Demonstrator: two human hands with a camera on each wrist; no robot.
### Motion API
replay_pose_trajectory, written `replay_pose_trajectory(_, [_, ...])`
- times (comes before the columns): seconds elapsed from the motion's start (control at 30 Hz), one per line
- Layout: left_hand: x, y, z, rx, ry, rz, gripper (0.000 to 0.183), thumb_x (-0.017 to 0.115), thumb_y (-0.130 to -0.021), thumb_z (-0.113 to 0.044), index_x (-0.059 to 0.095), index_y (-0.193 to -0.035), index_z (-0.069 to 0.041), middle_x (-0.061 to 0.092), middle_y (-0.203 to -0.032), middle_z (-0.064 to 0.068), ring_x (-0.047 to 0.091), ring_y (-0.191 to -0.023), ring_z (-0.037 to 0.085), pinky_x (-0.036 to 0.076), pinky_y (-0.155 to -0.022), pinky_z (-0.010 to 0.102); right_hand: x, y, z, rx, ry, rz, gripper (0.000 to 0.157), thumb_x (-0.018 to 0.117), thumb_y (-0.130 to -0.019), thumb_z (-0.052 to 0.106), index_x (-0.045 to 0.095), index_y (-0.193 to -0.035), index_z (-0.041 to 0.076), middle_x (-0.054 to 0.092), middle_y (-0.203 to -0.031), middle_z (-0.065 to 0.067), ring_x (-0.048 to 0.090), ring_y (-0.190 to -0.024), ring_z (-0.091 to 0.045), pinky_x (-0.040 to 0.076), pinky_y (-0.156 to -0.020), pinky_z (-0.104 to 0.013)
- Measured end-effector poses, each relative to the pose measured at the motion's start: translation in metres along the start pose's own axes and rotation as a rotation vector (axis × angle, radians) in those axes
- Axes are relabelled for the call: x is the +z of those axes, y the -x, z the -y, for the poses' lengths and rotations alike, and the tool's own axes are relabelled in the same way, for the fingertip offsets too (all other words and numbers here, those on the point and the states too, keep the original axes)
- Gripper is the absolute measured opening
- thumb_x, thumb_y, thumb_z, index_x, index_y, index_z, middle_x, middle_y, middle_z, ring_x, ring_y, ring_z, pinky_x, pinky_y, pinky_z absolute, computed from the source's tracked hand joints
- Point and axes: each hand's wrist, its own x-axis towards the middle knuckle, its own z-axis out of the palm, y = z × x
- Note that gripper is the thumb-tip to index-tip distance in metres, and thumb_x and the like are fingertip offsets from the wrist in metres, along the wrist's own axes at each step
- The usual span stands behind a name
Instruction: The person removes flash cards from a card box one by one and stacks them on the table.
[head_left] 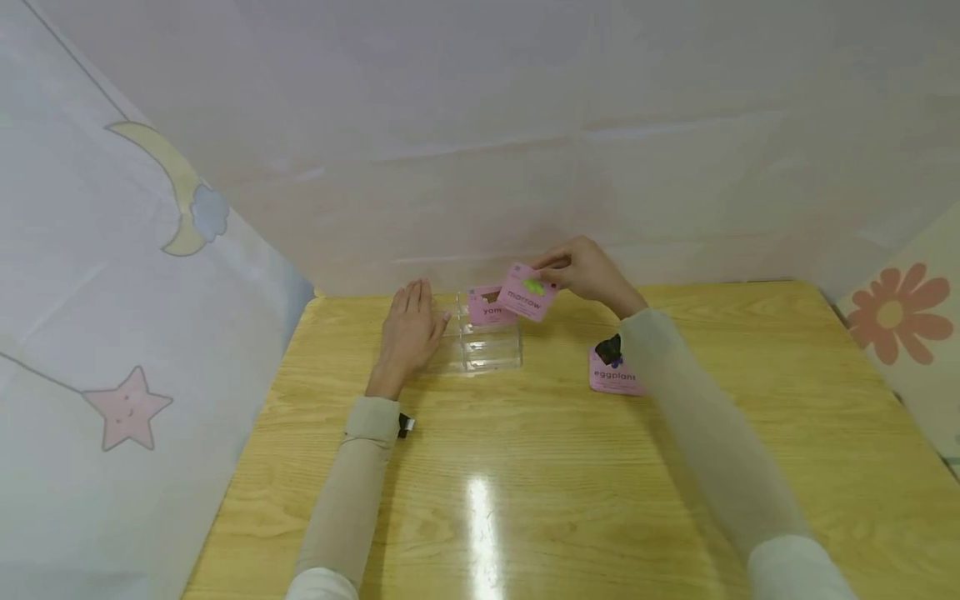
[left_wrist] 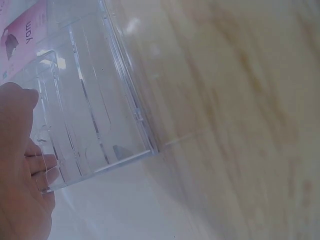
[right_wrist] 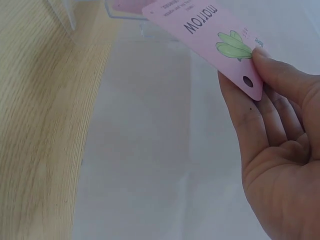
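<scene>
My right hand (head_left: 590, 272) pinches a pink picture card labelled "marrow" (head_left: 525, 302) by one corner, thumb on its printed face and fingers behind it. The card is tilted above the right part of a clear plastic rack (head_left: 491, 364) with several slots. A pink "yam" card (head_left: 486, 314) stands in the rack, partly overlapped by the marrow card in the head view. My left hand (head_left: 408, 329) rests against the rack's left side, fingers stretched forward and thumb out. Through the clear plastic in the left wrist view, its fingertips (left_wrist: 47, 162) show at the rack's edge.
A pink card stack topped by an "eggplant" card (head_left: 609, 383) lies on the wooden table (head_left: 555, 483), partly under my right sleeve in the head view. Behind the rack, a pale cloth wall (head_left: 480, 208) meets the table's far edge. Printed cloth hangs at both sides.
</scene>
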Motion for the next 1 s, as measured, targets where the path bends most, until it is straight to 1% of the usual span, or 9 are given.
replay_pose_trajectory(0.17, [0.000,0.001,-0.002,-0.002,-0.003,-0.006,0.077,0.036,-0.113,-0.048,0.021,-0.163,0.009,0.032,-0.170,0.026,0.031,-0.160,0.039,0.023,-0.136,0.050,-0.007,0.003,-0.009,0.021,-0.014,0.014,0.025,0.070,-0.101,0.014,0.077,-0.123,0.002,0.076,-0.123,-0.023,0.078,-0.094,-0.022,0.067,-0.078,-0.027])
replay_pose_trajectory(0.37, [0.001,-0.001,-0.002,0.011,0.009,-0.025,0.076,0.039,-0.113,-0.045,0.022,-0.163,0.009,0.033,-0.169,0.027,0.030,-0.160,0.039,0.022,-0.137,0.050,-0.017,0.012,-0.021,0.062,-0.032,0.023,0.026,0.072,-0.100,0.016,0.078,-0.122,0.004,0.077,-0.121,-0.020,0.077,-0.089,-0.018,0.067,-0.075,-0.028])
replay_pose_trajectory(0.6, [-0.001,-0.002,-0.002,0.004,-0.002,-0.001,0.077,0.035,-0.113,-0.047,0.019,-0.163,0.009,0.031,-0.170,0.026,0.027,-0.162,0.038,0.019,-0.138,0.050,-0.025,0.021,-0.032,0.090,-0.031,0.079,0.027,0.074,-0.099,0.019,0.079,-0.122,0.005,0.077,-0.123,-0.019,0.076,-0.090,-0.018,0.064,-0.072,-0.025])
replay_pose_trajectory(0.7, [0.000,-0.002,-0.002,0.003,0.001,-0.005,0.077,0.035,-0.113,-0.047,0.020,-0.163,0.009,0.031,-0.170,0.026,0.027,-0.162,0.038,0.019,-0.138,0.049,-0.026,0.025,-0.039,0.116,-0.061,0.098,0.028,0.075,-0.099,0.020,0.078,-0.123,0.005,0.076,-0.126,-0.018,0.076,-0.091,-0.018,0.065,-0.075,-0.028])
replay_pose_trajectory(0.8, [0.001,-0.002,-0.002,0.006,0.006,-0.012,0.077,0.036,-0.113,-0.047,0.020,-0.163,0.009,0.031,-0.170,0.026,0.028,-0.161,0.038,0.020,-0.137,0.050,-0.026,0.028,-0.047,0.148,-0.096,0.112,0.030,0.076,-0.098,0.021,0.078,-0.123,0.005,0.076,-0.127,-0.017,0.077,-0.092,-0.019,0.067,-0.082,-0.036])
replay_pose_trajectory(0.9, [0.002,-0.002,-0.001,0.006,0.012,-0.022,0.077,0.037,-0.113,-0.046,0.021,-0.163,0.010,0.032,-0.169,0.027,0.030,-0.161,0.039,0.021,-0.137,0.050,-0.026,0.031,-0.056,0.163,-0.100,0.129,0.032,0.077,-0.098,0.023,0.077,-0.124,0.005,0.076,-0.127,-0.017,0.077,-0.093,-0.018,0.067,-0.087,-0.042])
replay_pose_trajectory(1.0, [0.003,-0.002,-0.001,0.005,0.012,-0.031,0.077,0.037,-0.113,-0.047,0.022,-0.163,0.009,0.033,-0.169,0.027,0.031,-0.160,0.039,0.022,-0.137,0.050,-0.028,0.034,-0.066,0.159,-0.082,0.149,0.034,0.076,-0.098,0.025,0.077,-0.125,0.004,0.075,-0.128,-0.018,0.077,-0.094,-0.016,0.067,-0.088,-0.041])
